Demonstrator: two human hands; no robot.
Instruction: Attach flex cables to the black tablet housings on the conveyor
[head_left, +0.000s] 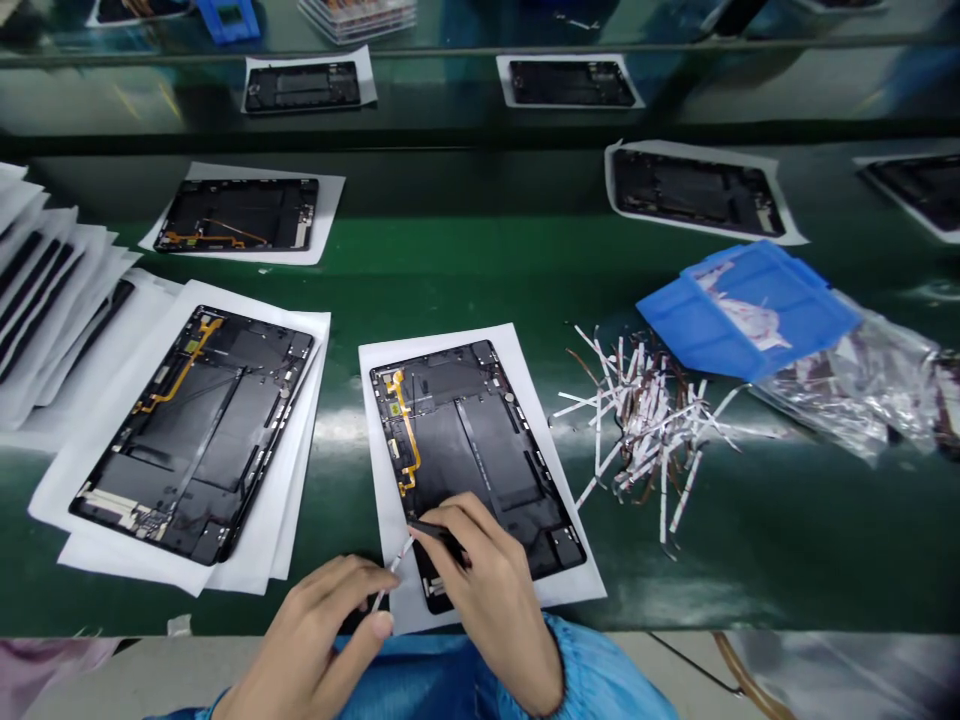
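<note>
In front of me a black tablet housing [517, 440] with an orange flex cable [407, 430] along its left side lies open side up on a white sheet [386, 510]. My right hand [487, 580] is over its lower left part, fingers closed around dark tweezers [442, 535]. At the sheet's lower left corner, my left hand [319, 625] pinches a thin white strip [390, 578]. The strip's upper end is close to the tweezers' tip; whether they touch I cannot tell.
Right of the housing lies a loose pile of white and brown strips [652, 420], beside a blue bin [750, 310] and clear plastic bags [862, 380]. A second housing [195, 430] rests on stacked sheets at left, near piled wrapped housings [60, 290]. More housings [240, 215] lie farther back.
</note>
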